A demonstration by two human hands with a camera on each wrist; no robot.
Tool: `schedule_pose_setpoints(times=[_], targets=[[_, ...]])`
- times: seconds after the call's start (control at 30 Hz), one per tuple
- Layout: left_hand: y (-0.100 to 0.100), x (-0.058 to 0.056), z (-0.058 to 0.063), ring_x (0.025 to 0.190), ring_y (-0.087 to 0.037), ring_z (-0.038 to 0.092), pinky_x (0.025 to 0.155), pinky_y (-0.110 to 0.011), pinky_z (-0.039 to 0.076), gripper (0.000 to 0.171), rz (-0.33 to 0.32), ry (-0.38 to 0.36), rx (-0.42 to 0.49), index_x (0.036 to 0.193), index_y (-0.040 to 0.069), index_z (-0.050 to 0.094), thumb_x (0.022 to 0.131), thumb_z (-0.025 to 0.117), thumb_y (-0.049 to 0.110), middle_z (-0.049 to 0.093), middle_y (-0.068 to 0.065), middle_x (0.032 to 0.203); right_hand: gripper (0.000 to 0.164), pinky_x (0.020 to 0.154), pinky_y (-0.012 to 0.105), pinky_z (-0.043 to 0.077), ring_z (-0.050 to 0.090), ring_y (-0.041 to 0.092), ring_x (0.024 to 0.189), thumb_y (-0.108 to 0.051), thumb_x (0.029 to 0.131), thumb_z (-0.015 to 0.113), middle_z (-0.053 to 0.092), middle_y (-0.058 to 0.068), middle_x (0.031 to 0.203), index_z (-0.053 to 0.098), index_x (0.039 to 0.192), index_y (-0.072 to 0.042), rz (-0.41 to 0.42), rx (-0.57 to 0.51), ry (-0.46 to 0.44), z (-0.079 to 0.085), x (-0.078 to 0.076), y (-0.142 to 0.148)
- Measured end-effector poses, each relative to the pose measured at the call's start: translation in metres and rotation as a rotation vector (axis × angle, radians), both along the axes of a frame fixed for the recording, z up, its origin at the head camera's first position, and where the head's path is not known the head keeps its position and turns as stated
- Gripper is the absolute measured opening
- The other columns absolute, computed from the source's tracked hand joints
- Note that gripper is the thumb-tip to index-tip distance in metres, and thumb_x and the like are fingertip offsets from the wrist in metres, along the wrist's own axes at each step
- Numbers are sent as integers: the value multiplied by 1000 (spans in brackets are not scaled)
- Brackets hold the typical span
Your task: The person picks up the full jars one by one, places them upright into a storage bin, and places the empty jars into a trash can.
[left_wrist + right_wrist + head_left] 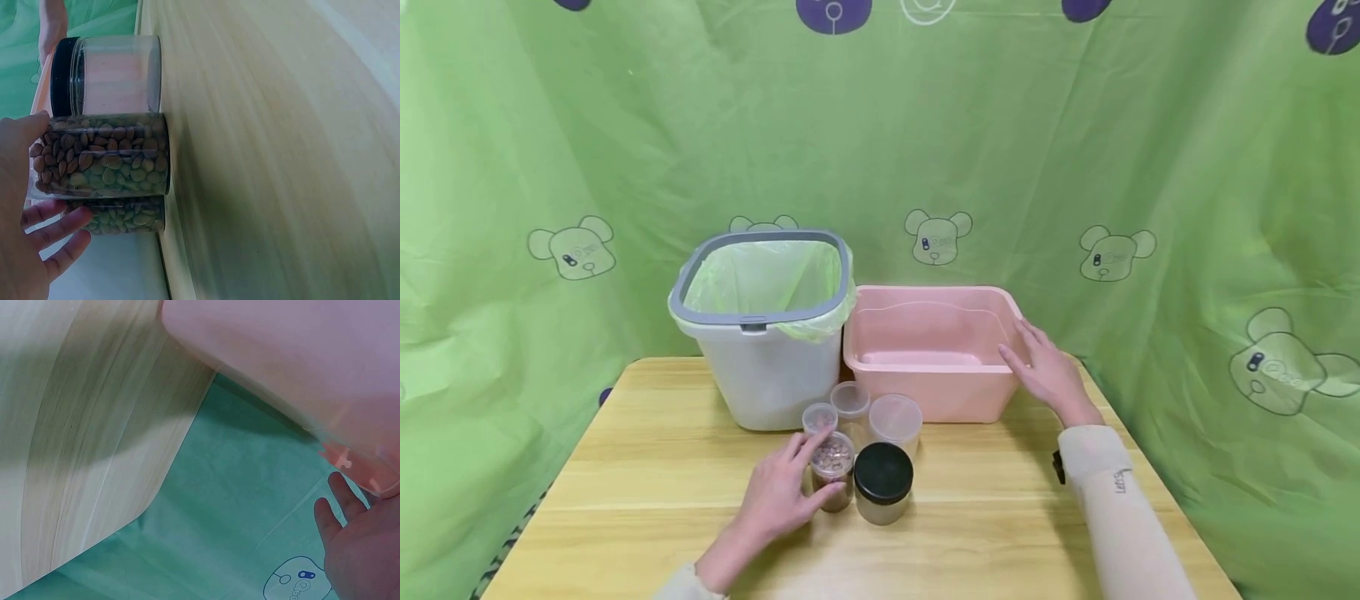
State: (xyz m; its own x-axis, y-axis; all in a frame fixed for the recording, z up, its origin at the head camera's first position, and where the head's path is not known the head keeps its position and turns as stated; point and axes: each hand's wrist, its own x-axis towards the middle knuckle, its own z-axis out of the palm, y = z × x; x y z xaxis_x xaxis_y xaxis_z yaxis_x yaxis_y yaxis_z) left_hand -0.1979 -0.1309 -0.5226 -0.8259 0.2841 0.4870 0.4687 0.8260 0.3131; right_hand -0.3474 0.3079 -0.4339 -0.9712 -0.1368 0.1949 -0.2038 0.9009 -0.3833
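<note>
My left hand point(778, 493) is at a clear jar of brown nuts point(103, 156), its thumb on the near side and index finger on the far side, by the lid; the other fingers spread loosely. The jar stands upright on the table. Beside it are a black-lidded clear jar point(883, 479) and, behind, a small clear-lidded jar point(820, 417) that also holds nuts in the left wrist view. My right hand point(1052, 375) holds the right rim of a pink basin point(940, 392), thumb inside the rim; two fingers point(345, 495) extend outside.
A white bin point(767, 375) with a grey rim and a green liner stands left of the basin. Two more clear-lidded containers, one tall point(850, 400) and one wide point(896, 419), stand before the basin. Green cloth point(1000, 150) surrounds the wooden table point(647, 467).
</note>
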Motion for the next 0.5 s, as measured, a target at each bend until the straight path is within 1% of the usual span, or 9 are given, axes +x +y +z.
schedule_pose_setpoints(times=[0.13, 0.27, 0.37, 0.5], targets=[[3, 1, 0, 87, -21, 67, 73, -40, 57, 85, 2, -6, 7, 154, 26, 49, 81, 83, 54, 65, -3, 119, 80, 112, 78, 26, 25, 56, 149, -61, 107, 34, 12, 19, 173, 12, 167, -12, -2, -25, -9, -2, 0, 2], [5, 1, -1, 92, -23, 69, 77, -42, 60, 85, -19, -5, 29, 154, 21, 49, 81, 84, 47, 66, -6, 119, 79, 111, 78, 27, 27, 57, 148, -58, 108, 35, 11, 18, 173, 11, 167, -13, -3, -37, -16, -2, 0, 2], [6, 1, -2, 93, -22, 69, 78, -41, 61, 85, -41, 17, 43, 153, 18, 50, 81, 85, 46, 66, -6, 118, 78, 110, 79, 28, 29, 58, 146, -59, 108, 34, 11, 19, 173, 12, 167, -13, -1, -40, -9, -3, 1, 2], [5, 0, -5, 91, -21, 70, 75, -38, 61, 86, -62, 68, 52, 153, 16, 51, 80, 86, 45, 67, -7, 119, 81, 109, 79, 29, 30, 58, 146, -63, 107, 31, 11, 19, 173, 12, 167, -12, 6, -40, -5, -3, 1, 1]])
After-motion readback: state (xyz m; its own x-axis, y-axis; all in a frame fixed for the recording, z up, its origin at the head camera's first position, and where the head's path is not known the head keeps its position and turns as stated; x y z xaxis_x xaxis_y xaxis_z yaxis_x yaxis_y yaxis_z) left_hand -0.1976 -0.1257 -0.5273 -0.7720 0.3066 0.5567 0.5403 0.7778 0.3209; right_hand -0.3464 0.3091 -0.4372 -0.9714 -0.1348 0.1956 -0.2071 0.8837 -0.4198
